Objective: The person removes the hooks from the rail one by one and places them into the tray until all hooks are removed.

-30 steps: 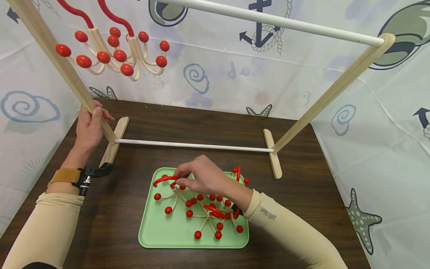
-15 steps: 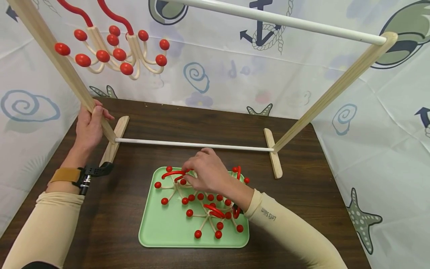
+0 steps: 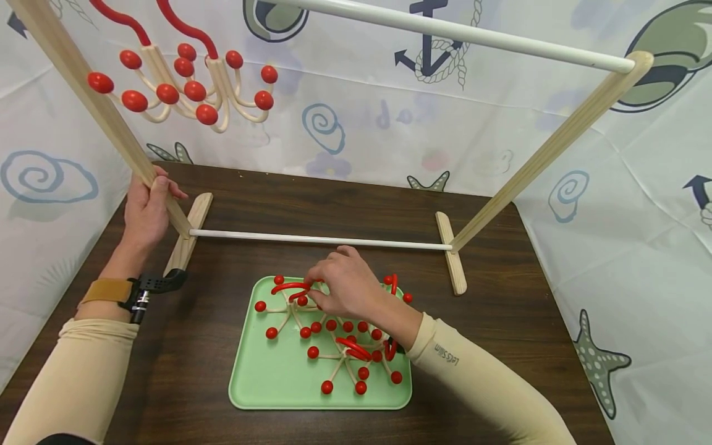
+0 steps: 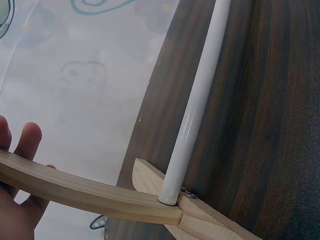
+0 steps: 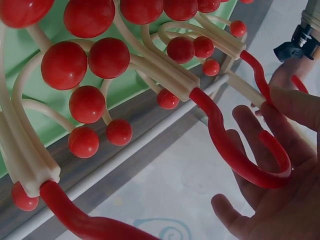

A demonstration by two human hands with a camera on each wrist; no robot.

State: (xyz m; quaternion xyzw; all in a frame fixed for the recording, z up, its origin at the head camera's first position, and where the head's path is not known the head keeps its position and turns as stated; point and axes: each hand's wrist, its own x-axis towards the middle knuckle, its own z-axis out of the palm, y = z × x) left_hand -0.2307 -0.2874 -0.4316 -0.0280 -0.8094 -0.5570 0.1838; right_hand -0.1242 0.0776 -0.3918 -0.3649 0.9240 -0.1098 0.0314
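My left hand (image 3: 147, 207) grips the left wooden post (image 3: 119, 133) of a frame low down, fingers round its far side in the left wrist view. On the far left of a green tray (image 3: 267, 377), my right hand (image 3: 347, 284) pinches the red hook of a hanger (image 3: 290, 307) with cream arms and red ball tips. The right wrist view shows that hook (image 5: 257, 75) at the thumb and forefinger, while another hanger's red hook (image 5: 240, 167) curves in front of the palm. More such hangers (image 3: 347, 353) crowd the tray's right half, partly hidden by my right forearm.
Two like hangers (image 3: 222, 80) hang at the upper left, their hook tops out of view. A white upper rod (image 3: 445, 28) and a lower rod (image 3: 322, 239) span the frame to its right post (image 3: 550, 151). Patterned cloth (image 3: 384, 148) stands behind the dark table (image 3: 500, 346).
The pinched hanger has turned and shifted slightly right, settling with its arms spread on the tray; my right hand moved right with it. My left hand stays on the post.
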